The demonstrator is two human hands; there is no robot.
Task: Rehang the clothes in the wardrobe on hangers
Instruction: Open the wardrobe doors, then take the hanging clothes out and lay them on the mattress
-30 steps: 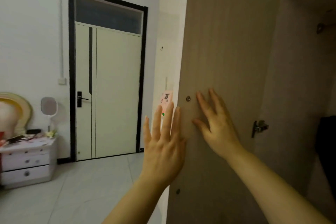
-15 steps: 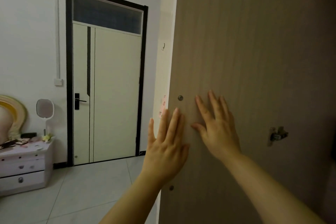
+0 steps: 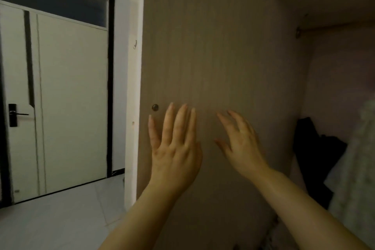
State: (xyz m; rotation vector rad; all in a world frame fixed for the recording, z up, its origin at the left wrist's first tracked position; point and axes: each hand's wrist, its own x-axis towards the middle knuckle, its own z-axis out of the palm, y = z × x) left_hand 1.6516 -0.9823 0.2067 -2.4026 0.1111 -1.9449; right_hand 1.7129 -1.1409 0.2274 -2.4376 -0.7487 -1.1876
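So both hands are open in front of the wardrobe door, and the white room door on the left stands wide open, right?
Not quite: the head view shows the room door shut, not wide open. The rest holds: the left hand and right hand are both open, holding nothing, in front of the wardrobe door.

Dim, soft indoor light. The frame's left side is brighter, the wardrobe interior (image 3: 334, 87) at right shadowed. Overall slight motion blur; wide-angle bending shows at the edges.
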